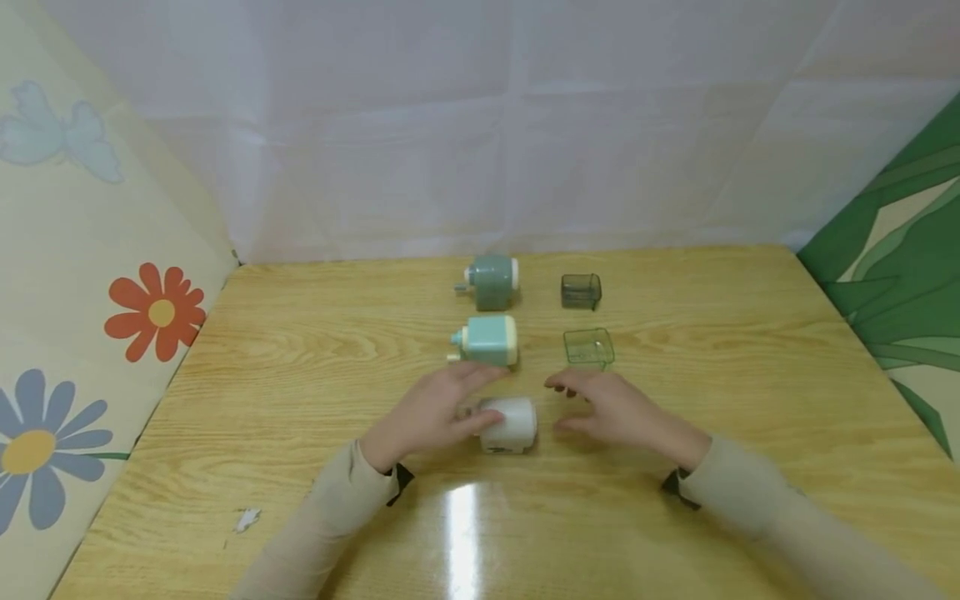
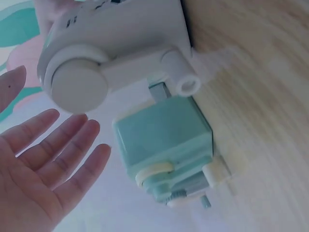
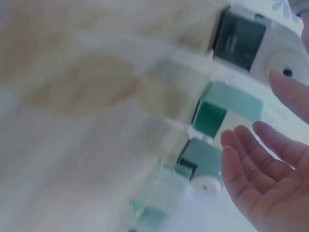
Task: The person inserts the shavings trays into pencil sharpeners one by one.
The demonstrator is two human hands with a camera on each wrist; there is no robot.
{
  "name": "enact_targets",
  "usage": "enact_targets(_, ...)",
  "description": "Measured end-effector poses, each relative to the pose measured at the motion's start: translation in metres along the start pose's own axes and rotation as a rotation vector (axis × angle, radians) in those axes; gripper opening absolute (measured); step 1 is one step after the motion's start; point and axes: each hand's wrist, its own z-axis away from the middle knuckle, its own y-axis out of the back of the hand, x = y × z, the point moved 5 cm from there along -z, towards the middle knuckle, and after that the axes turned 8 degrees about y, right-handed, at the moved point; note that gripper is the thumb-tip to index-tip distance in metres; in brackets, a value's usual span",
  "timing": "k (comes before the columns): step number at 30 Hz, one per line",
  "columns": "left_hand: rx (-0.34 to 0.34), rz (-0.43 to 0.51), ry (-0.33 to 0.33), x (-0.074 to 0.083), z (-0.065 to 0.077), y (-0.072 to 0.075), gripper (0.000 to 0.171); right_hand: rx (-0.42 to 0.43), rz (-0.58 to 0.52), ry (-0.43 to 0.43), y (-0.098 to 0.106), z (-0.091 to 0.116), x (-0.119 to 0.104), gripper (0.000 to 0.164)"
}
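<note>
A white hand-crank pencil sharpener (image 1: 510, 425) lies nearest to me, and my left hand (image 1: 431, 412) is at its crank side. The left thumb overlaps it in the head view. In the left wrist view the left fingers are extended, close beside the round crank hub (image 2: 79, 86). My right hand (image 1: 611, 408) hovers off the sharpener's other end, fingers apart and holding nothing. In the right wrist view a dark see-through drawer (image 3: 239, 41) shows in the white sharpener. Just beyond is a light teal sharpener (image 1: 491, 337), partly overlapped by the left fingers.
A darker green sharpener (image 1: 493, 282) stands at the back of the wooden table (image 1: 337, 325). To its right lies a dark see-through drawer (image 1: 581, 292), with a clear green drawer (image 1: 588, 347) nearer me. A small whitish scrap (image 1: 247, 520) shows at the front left.
</note>
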Motion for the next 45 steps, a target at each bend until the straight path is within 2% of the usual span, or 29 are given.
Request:
enact_targets(8,0.063,0.000,0.010,-0.005,0.002,0.013,0.045,0.056,0.068,-0.044,0.026,0.001,0.018,0.051)
enact_targets(13,0.082,0.006,0.009,-0.006,0.003,0.017,0.046,0.043,0.106,-0.057,0.037,-0.001,0.033,0.061)
enact_targets(18,0.095,0.010,-0.002,-0.007,0.004,0.018,0.046,-0.009,0.136,-0.096,0.043,-0.004,0.051,0.071)
enact_targets(24,0.113,0.006,-0.014,-0.007,0.005,0.018,0.044,-0.100,0.159,-0.125,0.043,-0.007,0.066,0.079)
enact_targets(31,0.115,-0.018,-0.006,-0.008,0.007,0.019,0.044,-0.194,0.150,-0.166,0.037,-0.007,0.075,0.080)
enact_targets(45,0.056,-0.054,0.027,-0.012,0.005,0.017,0.046,-0.191,0.166,-0.151,0.032,-0.008,0.083,0.073)
